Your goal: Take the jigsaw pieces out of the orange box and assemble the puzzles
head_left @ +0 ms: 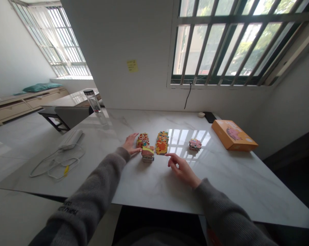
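Note:
My left hand (pixel 131 144) rests at the left of the puzzle pieces, thumb and fingers apart, beside the left row of overlapping pieces (pixel 143 140) and the near stack (pixel 147 153). The thumb reaches the edge of that stack; whether it touches is unclear. To the right lies a second overlapping row (pixel 162 142), mostly orange and yellow. My right hand (pixel 180 167) is just below and right of this row, index finger extended toward its near end, other fingers curled, holding nothing visible. A small stack of pinkish pieces (pixel 195 145) sits farther right.
An orange box (pixel 233 135) lies at the right of the marble table (pixel 149 186), near a black phone-like object (pixel 210 117) and a small white item (pixel 201 114). At left are a glass bottle (pixel 93 102) and a white device (pixel 71 139) with a looped cable.

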Demonstrator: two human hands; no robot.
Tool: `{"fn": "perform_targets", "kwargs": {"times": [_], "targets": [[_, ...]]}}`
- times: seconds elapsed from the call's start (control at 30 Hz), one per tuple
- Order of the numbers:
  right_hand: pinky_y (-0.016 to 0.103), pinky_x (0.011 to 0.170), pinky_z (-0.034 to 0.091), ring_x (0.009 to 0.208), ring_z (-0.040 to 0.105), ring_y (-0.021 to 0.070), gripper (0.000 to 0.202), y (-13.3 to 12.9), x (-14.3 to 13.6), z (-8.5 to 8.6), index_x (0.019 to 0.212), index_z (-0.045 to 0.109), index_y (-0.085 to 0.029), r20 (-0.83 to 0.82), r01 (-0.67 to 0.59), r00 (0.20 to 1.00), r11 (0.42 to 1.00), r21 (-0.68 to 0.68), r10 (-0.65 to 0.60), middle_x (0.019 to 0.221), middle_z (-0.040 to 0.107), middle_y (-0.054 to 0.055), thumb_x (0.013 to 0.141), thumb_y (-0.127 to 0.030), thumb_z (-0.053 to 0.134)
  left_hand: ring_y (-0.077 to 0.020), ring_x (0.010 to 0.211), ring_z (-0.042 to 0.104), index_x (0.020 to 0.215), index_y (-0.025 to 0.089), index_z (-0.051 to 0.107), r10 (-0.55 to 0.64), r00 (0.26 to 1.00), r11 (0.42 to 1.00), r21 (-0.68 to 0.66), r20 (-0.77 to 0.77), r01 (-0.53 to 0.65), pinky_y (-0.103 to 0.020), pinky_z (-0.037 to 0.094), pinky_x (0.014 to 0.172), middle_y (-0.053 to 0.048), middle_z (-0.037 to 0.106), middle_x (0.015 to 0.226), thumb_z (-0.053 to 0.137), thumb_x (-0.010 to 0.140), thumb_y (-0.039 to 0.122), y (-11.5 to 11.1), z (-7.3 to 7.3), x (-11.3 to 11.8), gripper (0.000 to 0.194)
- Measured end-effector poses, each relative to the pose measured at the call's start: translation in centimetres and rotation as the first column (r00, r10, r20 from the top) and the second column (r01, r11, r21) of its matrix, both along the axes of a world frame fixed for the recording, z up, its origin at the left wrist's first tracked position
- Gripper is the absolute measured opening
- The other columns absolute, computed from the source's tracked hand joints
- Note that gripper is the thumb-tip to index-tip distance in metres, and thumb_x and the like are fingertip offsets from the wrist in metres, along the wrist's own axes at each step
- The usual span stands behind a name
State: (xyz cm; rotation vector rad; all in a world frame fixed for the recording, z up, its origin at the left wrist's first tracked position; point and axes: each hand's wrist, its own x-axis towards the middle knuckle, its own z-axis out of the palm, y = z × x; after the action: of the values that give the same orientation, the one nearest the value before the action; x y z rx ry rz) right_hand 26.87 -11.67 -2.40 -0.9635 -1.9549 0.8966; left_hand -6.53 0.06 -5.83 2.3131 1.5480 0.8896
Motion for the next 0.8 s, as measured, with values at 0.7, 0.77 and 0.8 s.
{"fn": "perform_targets", "kwargs": {"times": [0.7, 0.77, 0.8], "targets": [[0.026, 0.064, 0.045, 0.066, 0.056, 0.014, 0.032, 0.2, 0.2, -0.1, 0.124, 0.057, -0.02, 0.01, 0.035, 0.999, 0.999, -0.018, -0.035, 0.075, 0.062, 0.0, 0.095, -0.025, 0.046, -0.0413, 0.127, 0.05, 0.135, 0.018, 0.052, -0.093, 0.972, 0.902, -0.431, -0.217, -0.01, -0.041, 0.039, 0.111, -0.015, 0.049, 0.139, 0.086, 0.034, 0.048, 8.5, 3.1, 1.0, 0.111], [0.026, 0.064, 0.045, 0.066, 0.056, 0.014, 0.031, 0.2, 0.2, -0.2, 0.124, 0.057, -0.02, 0.007, 0.032, 0.999, 0.999, -0.019, -0.032, 0.074, 0.061, 0.0, 0.095, -0.025, 0.046, -0.0379, 0.119, 0.057, 0.129, 0.018, 0.054, -0.085, 0.985, 0.899, -0.438, -0.147, 0.012, -0.04, 0.043, 0.108, -0.015, 0.048, 0.138, 0.088, 0.034, 0.045, 8.5, 3.1, 0.8, 0.104], [0.026, 0.064, 0.045, 0.066, 0.056, 0.014, 0.031, 0.2, 0.2, -0.3, 0.124, 0.057, -0.02, 0.005, 0.028, 1.0, 0.999, -0.021, -0.028, 0.074, 0.061, 0.0, 0.095, -0.024, 0.046, -0.0361, 0.114, 0.061, 0.127, 0.018, 0.054, -0.08, 0.992, 0.895, -0.444, -0.102, 0.027, -0.041, 0.045, 0.105, -0.016, 0.048, 0.138, 0.089, 0.035, 0.043, 8.5, 3.0, 0.8, 0.102]]}}
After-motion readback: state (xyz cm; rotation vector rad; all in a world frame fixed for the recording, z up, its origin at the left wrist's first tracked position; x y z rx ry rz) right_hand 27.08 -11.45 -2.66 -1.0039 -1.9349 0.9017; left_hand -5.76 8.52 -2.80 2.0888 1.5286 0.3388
